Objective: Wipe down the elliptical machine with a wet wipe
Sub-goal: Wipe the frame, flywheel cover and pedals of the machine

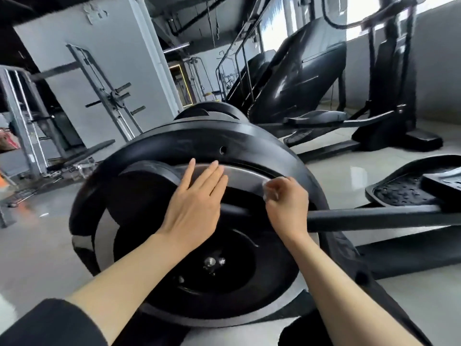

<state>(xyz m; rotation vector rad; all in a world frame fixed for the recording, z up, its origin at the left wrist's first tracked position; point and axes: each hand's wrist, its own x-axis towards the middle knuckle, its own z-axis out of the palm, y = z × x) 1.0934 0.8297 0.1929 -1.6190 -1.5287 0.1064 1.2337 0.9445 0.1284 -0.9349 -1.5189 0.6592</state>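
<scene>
the wet wipe (270,189) is bunched against the silver ring of the elliptical machine (189,143), its long axis unclear. the right hand (287,203) pinches it with curled fingers; the left hand (194,208) lies flat, fingers straight, pointing up the wheel housing.

crumpled white wet wipe (270,189): mostly buried in the right hand's (287,203) curled fingers; its full extent cannot be told.
round black flywheel housing (199,141): the stretch under the flat left hand (194,206) is covered; below the grip the lower edge runs out of frame.
black ridged plastic foot pedal (411,186): right of the grip, cut by the frame edge.
grey steel weight rack (22,116): far left, blurred.
</scene>
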